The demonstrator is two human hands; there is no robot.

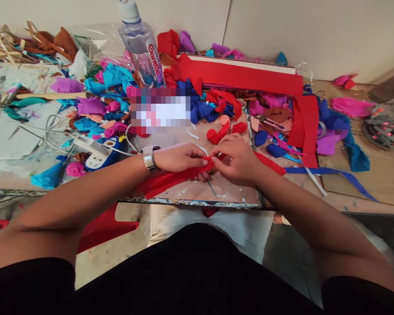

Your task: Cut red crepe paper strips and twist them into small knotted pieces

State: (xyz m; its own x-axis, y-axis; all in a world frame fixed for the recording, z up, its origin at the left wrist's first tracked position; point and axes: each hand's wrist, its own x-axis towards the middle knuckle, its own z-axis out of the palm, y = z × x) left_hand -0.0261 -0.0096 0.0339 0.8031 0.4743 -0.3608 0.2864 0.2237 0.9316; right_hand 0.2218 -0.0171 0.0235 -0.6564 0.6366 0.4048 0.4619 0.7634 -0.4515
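A long red strip runs across the work surface in front of me, passing through both hands. My left hand, with a metal watch on its wrist, pinches the strip between thumb and fingers. Close against it, my right hand grips the same strip with thumb and fingertips, and the strip's other part comes out beyond that hand. Just past the fingertips lie small red rolled pieces. Under the hands sits a pale board.
A water bottle stands behind the heaped coloured pieces. A power strip with cables lies at left, near green-handled pliers. A utility knife, wide red strips and a blue strip lie at right.
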